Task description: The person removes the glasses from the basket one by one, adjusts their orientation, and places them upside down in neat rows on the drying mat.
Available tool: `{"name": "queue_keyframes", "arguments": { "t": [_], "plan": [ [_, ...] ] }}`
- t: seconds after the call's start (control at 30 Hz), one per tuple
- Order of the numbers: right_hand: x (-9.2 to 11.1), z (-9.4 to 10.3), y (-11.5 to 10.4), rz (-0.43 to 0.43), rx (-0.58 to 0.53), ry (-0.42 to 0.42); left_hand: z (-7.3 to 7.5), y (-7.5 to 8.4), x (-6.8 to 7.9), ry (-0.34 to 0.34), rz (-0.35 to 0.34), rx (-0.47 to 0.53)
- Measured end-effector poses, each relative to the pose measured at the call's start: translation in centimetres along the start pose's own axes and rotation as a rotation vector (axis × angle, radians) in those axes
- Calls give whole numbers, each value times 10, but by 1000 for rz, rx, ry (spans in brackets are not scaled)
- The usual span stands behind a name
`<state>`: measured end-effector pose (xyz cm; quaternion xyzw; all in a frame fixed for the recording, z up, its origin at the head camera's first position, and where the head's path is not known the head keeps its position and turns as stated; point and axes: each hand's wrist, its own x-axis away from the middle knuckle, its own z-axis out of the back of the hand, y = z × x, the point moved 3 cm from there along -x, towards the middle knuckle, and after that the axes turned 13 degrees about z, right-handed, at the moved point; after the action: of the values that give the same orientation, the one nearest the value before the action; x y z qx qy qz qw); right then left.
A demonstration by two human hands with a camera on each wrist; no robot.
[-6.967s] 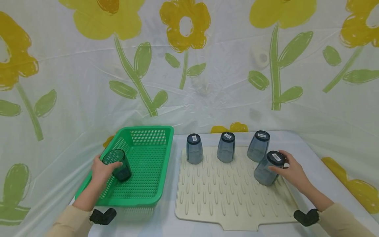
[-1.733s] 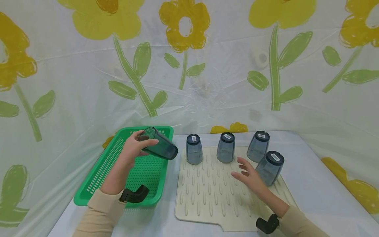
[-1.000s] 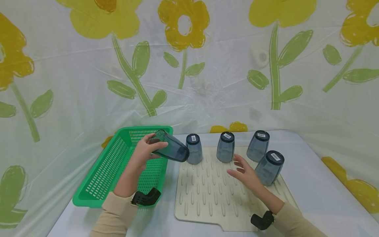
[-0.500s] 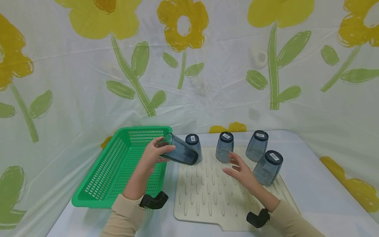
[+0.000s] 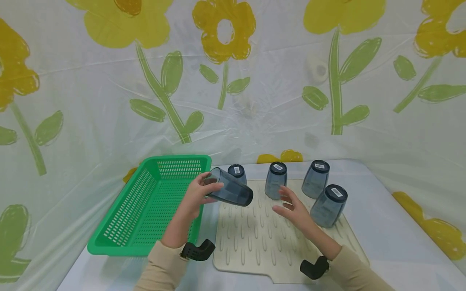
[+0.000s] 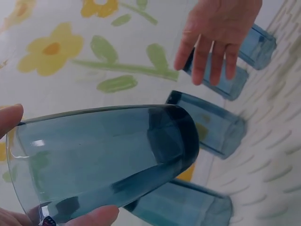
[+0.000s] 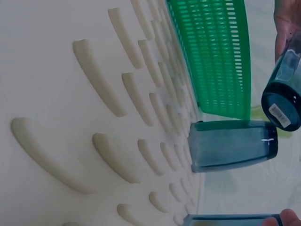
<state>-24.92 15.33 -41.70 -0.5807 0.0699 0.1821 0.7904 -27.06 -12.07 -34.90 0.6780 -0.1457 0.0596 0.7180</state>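
Observation:
My left hand (image 5: 196,195) grips a blue-grey drinking glass (image 5: 233,190) near its rim. The glass tilts on its side, its thick base pointing right, above the left part of the ridged cream drying mat (image 5: 247,242). In the left wrist view this same glass (image 6: 103,155) fills the lower left, thumb and fingertips on its rim end. My right hand (image 5: 296,210) hovers over the mat with fingers apart, holding nothing. Several glasses stand upside down on the mat: one (image 5: 237,171) partly behind the held glass, one (image 5: 276,182) beyond my right fingertips, and two (image 5: 316,180) at right.
A green slotted basket (image 5: 145,202) stands left of the mat on the white table (image 5: 386,226). The nearest upturned glass (image 5: 329,206) sits close behind my right wrist. A flower-printed sheet (image 5: 251,121) hangs along the back.
The left hand has lifted the glass out of the basket, tilted it and carried it right over the mat. Earlier the right hand let go of the glass at right and moved left.

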Motion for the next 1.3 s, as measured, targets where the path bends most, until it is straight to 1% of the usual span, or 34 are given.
{"name": "queue_keyframes", "arguments": {
  "t": [0.17, 0.37, 0.57, 0.7, 0.8, 1.0, 1.1, 1.3],
  "plan": [
    [-1, -2, -1, 3, 2, -3, -8, -7, -2, -26, -1, 32],
    [-1, -5, -1, 25, -8, -6, -16, -18, -2, -40, -10, 40],
    [0, -6, 0, 36, -20, -14, -22, -28, -4, -34, -12, 75],
    [0, -8, 0, 17, -22, -24, -27, -33, -5, -33, -11, 112],
    [0, -9, 1, 10, -23, -33, -32, -37, -5, -44, 6, 141],
    [1, -13, 5, 43, -30, -46, -38, -45, -9, -79, 25, 180],
    [1, -14, 8, 41, -27, -49, -42, -49, -12, -102, 31, 212],
    [1, -17, 8, 30, -35, -60, -49, -56, -16, -131, 71, 271]
  ]
}}
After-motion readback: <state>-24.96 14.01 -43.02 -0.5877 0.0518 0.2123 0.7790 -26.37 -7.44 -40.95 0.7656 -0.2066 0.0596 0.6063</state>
